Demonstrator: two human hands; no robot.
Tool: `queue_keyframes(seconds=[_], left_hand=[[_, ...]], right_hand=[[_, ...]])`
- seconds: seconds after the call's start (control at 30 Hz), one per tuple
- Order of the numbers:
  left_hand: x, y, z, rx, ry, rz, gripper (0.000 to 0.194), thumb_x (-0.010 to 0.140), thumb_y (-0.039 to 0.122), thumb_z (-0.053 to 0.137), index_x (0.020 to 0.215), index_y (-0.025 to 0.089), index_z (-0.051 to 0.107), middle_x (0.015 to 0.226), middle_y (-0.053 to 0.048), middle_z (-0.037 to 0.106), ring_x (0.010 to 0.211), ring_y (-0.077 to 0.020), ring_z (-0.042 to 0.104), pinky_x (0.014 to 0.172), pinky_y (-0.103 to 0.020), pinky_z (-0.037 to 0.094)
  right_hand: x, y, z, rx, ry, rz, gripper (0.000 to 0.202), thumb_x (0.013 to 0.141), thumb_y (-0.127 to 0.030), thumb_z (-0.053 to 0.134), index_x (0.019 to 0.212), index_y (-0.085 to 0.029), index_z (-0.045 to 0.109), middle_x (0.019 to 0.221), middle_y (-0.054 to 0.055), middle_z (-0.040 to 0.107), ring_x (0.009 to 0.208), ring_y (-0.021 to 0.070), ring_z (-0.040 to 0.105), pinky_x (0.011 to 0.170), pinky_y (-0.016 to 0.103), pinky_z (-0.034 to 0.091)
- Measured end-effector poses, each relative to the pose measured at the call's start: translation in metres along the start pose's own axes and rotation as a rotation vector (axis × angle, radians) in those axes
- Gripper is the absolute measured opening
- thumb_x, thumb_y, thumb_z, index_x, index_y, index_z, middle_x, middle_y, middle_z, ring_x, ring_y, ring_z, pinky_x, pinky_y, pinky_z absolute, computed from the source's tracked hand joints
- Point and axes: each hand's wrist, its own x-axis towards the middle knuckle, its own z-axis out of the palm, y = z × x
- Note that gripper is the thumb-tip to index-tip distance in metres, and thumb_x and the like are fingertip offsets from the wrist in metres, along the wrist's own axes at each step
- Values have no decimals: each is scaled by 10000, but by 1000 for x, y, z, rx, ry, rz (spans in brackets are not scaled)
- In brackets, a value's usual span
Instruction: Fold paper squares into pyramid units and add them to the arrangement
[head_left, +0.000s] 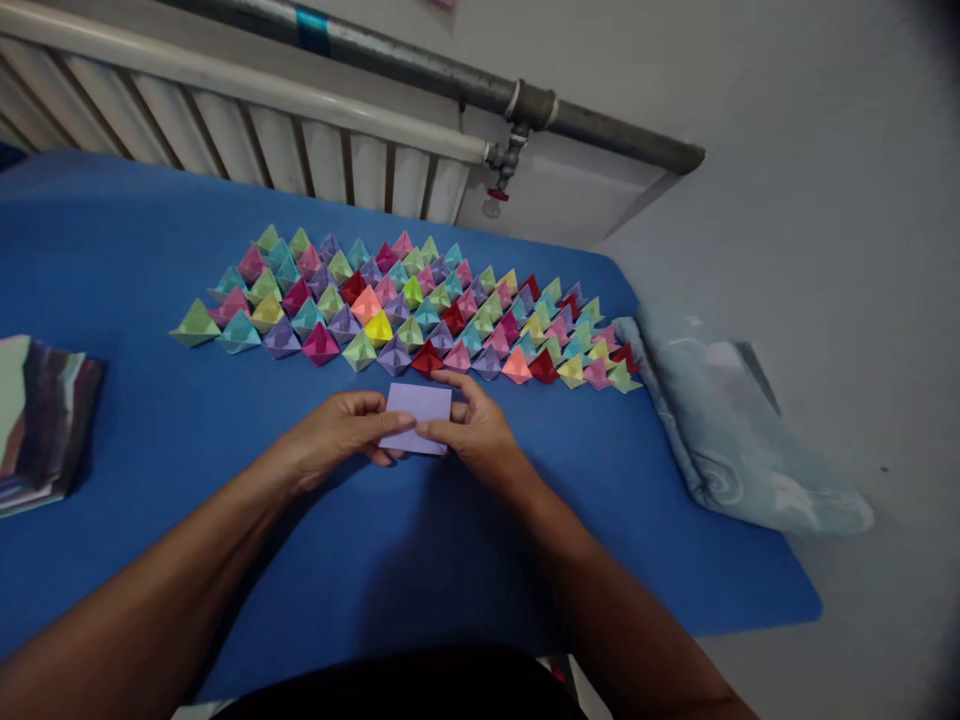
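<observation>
A small lavender paper rectangle (420,402) is held between my two hands, just in front of the rows of folded paper boats. My left hand (341,430) grips its left side, with the thumb lying on top and fingers beneath. On the right side, my right hand (480,430) pinches the paper with its thumb on the lower part, while its index finger reaches past the top corner. Closest beyond the paper are a dark red boat (427,358) and a purple boat (394,356).
Many colourful paper boats (378,328) stand in rows across the blue table (300,590). A stack of coloured paper (52,420) lies at the left edge. A folded pale blanket (720,430) rests at the right. Behind the table are a radiator (225,125) and a pipe (420,75).
</observation>
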Motion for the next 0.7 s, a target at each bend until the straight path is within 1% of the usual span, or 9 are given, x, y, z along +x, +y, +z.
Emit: queue_keyframes(seconds=[0.03,0.1,0.2,0.3,0.43,0.57,0.63,0.7], left_hand=[[-1,0,0,9,-17,-24,405,564,457,878,721,141,680,635,-4,684,556,-111,626,552,-228,512],[-2,0,-1,12,-29,-57,417,549,458,891,693,139,665,603,-20,691,545,-124,643,555,-235,526],[-3,2,-4,4,-27,-73,414,543,442,904,646,144,636,564,-29,690,525,-124,647,546,-227,530],[-2,4,-7,14,-34,-79,394,570,427,900,661,142,644,570,-33,700,524,-122,652,541,-222,532],[-1,4,-11,15,-34,-77,375,588,411,895,671,138,653,595,-32,707,529,-121,655,543,-227,535],[-1,4,-12,29,-38,-53,357,603,397,886,649,139,643,604,-24,697,533,-114,645,536,-226,523],[-1,5,-13,48,-46,-51,354,606,399,880,648,140,643,602,-16,687,513,-106,625,516,-226,506],[-2,6,-14,79,-59,-41,356,602,405,877,646,142,640,591,-9,675,482,-98,596,493,-225,483]], right_hand=[[1,0,0,2,11,-16,737,564,-233,796,1235,-229,492,774,-31,699,639,144,652,574,248,501],[1,1,-2,-14,26,-38,683,580,-241,794,1199,-225,506,770,-35,691,632,134,642,563,238,496],[2,1,-4,-78,8,-25,645,600,-259,793,1181,-213,517,750,-33,677,583,122,615,487,212,456],[2,-1,-6,-98,-41,5,700,603,-263,795,1232,-209,493,724,-38,672,525,114,598,444,204,435],[1,-3,-9,-102,-43,-5,779,615,-248,791,1312,-211,445,633,-69,634,488,111,589,426,191,413],[-2,-6,-11,-125,-63,4,773,607,-210,783,1306,-210,453,558,-106,573,489,114,595,439,194,430],[-3,-8,-12,-154,-67,9,749,619,-206,772,1301,-214,462,554,-114,553,464,101,570,422,186,408],[-4,-9,-13,-178,-99,39,764,629,-195,763,1325,-223,450,583,-108,566,457,94,558,423,189,403]])
